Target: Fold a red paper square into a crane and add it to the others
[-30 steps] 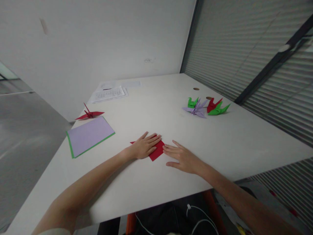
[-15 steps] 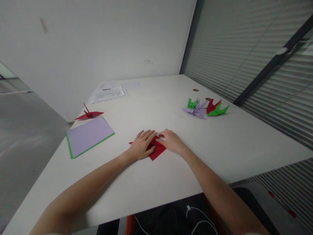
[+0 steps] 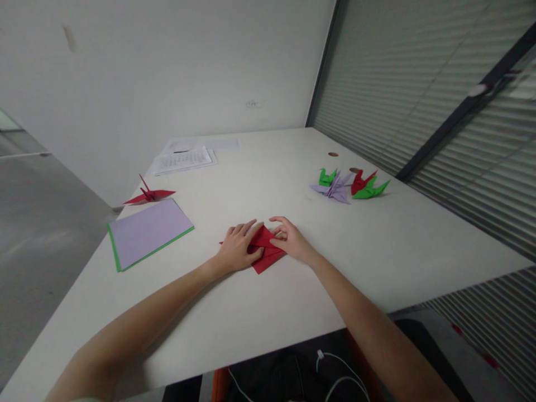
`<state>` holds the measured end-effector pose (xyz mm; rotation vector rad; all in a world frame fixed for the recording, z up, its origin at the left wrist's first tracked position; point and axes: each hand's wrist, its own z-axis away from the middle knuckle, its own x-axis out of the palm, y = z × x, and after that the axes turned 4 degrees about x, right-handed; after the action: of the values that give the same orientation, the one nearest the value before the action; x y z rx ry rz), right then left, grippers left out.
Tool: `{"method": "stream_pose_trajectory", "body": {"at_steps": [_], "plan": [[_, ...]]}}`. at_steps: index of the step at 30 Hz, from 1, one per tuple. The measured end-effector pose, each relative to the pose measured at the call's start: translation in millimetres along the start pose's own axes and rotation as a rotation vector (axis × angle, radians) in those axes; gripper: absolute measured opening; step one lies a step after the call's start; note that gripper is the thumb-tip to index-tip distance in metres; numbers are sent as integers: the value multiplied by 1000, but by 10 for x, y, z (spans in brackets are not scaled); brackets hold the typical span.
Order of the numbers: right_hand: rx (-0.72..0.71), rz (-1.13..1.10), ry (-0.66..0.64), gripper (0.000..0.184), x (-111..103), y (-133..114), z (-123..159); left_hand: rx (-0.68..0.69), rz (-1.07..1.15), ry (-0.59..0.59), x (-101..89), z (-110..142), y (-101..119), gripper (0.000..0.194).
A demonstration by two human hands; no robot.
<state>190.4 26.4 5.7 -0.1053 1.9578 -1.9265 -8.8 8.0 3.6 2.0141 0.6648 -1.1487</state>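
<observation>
A folded sheet of red origami paper lies on the white table in front of me, with crease lines across its middle. My left hand rests on its left part, fingers stretched and thumb apart, pressing it down. One pointed red tip pokes out beyond that hand. At the paper's upper right edge is my right hand. Its thumb lies at the paper and the middle fingers curl close to it, while the index finger is lifted away. The fingertips partly hide the edge they pinch.
Left on the white table lie a stack of purple and green paper and a red paper crane. Printed sheets lie farther back. At right stand a purple crane, green cranes and another red crane.
My right index finger has lifted and spread from the paper. My left fingers have shifted slightly left, so more of the red paper's upper part shows.
</observation>
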Motion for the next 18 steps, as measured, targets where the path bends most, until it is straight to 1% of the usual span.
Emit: {"method": "stream_pose_trajectory", "body": {"at_steps": [1,3,4,5,6,7,8,9,10,11,12,13,14,16,17,18], "plan": [[-4,-43,13,51,-23,-7,-6,-23,67,29,-15,-21,-22,67],[-43,-72,68,47,-71,-27,-17,-89,260,76,-54,-76,-84,70],[-75,-70,100,43,-95,-40,-20,-142,377,83,-79,-105,-117,71],[-111,-67,123,38,-118,-55,-21,-183,474,59,-108,-133,-146,71],[-143,-71,135,33,-141,-72,-20,-200,542,18,-139,-157,-170,65],[-171,-82,137,29,-165,-91,-16,-196,580,-17,-169,-176,-186,51],[-198,-100,138,27,-190,-111,-10,-185,587,12,-197,-188,-197,35],[-224,-123,150,28,-217,-132,-2,-165,578,76,-218,-195,-204,23],[-257,-142,175,31,-244,-152,7,-129,567,151,-230,-197,-211,15],[-291,-149,210,36,-272,-171,17,-76,561,220,-232,-195,-220,12],[-322,-135,235,39,-297,-186,27,-6,560,257,-221,-191,-236,11],[-345,-92,229,41,-319,-198,36,81,563,246,-200,-185,-259,10],[-360,-26,192,41,-334,-204,45,176,553,194,-171,-177,-289,11],[-377,166,39,35,-340,-196,57,324,434,50,-101,-162,-361,19],[-384,276,-43,31,-330,-182,61,358,344,32,-71,-154,-395,25],[-390,386,-110,27,-312,-162,65,357,272,43,-48,-147,-422,31]]}}
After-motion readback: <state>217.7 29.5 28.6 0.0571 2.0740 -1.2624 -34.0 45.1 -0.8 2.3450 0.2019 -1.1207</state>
